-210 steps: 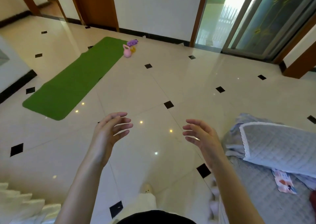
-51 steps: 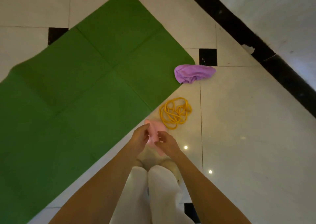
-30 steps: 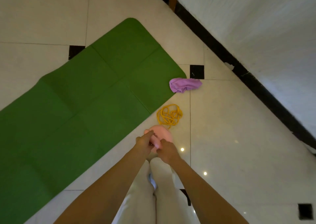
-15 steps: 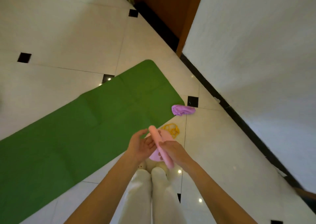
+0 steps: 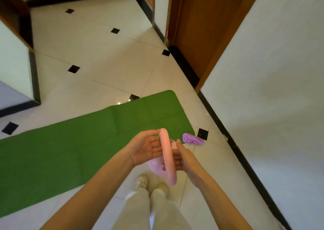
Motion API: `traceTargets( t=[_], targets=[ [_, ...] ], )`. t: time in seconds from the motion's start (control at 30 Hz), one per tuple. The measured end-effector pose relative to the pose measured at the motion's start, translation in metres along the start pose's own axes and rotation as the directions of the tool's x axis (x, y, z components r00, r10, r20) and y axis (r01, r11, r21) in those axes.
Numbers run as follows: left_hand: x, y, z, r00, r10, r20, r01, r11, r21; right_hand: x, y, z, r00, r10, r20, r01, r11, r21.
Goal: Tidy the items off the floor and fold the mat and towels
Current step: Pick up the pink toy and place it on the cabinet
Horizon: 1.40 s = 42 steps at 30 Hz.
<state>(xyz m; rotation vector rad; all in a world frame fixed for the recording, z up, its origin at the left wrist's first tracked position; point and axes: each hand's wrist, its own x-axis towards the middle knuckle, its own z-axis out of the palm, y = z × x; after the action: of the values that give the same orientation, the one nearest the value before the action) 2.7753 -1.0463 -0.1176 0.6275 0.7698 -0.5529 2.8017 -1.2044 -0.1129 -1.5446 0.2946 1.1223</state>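
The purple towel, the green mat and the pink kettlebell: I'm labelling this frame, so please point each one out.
purple towel (image 5: 192, 139): head view, middle of the crumpled cloth.
green mat (image 5: 70, 147): head view, flat open middle.
pink kettlebell (image 5: 167, 155): head view, middle of its handle, between both hands.

I can read no words, numbers, brands or signs anywhere I look. The pink kettlebell (image 5: 167, 157) bears no lettering on the side turned to me, and the green mat (image 5: 70, 147) and the purple towel (image 5: 192, 139) are plain.
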Motion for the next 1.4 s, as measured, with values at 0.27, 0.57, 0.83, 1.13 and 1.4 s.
traceTargets(
  t=[0.27, 0.57, 0.83, 1.13, 1.4],
  targets=[
    [-0.066, -0.012, -0.008, 0.978, 0.159, -0.133, -0.179, 0.972, -0.150, -0.024, 0.002, 0.028, 0.972, -0.082, 0.219, 0.099, 0.993, -0.067],
    [-0.125, -0.035, -0.038, 0.880, 0.320, -0.350, -0.458, 0.764, -0.454, -0.029, 0.012, 0.079, 0.815, -0.426, 0.394, 0.579, 0.625, -0.523],
    [-0.191, -0.068, -0.075, 0.784, 0.439, -0.440, -0.621, 0.534, -0.574, -0.048, 0.018, 0.148, 0.678, -0.491, 0.547, 0.735, 0.416, -0.536],
    [-0.266, -0.140, -0.142, 0.641, 0.489, -0.592, -0.768, 0.392, -0.507, -0.091, 0.060, 0.242, 0.551, -0.350, 0.758, 0.833, 0.287, -0.473],
    [-0.360, -0.271, -0.217, -0.166, 0.854, -0.494, 0.003, 0.501, 0.865, -0.151, 0.120, 0.325, 0.380, -0.154, 0.912, 0.923, 0.119, -0.365]
  ],
)
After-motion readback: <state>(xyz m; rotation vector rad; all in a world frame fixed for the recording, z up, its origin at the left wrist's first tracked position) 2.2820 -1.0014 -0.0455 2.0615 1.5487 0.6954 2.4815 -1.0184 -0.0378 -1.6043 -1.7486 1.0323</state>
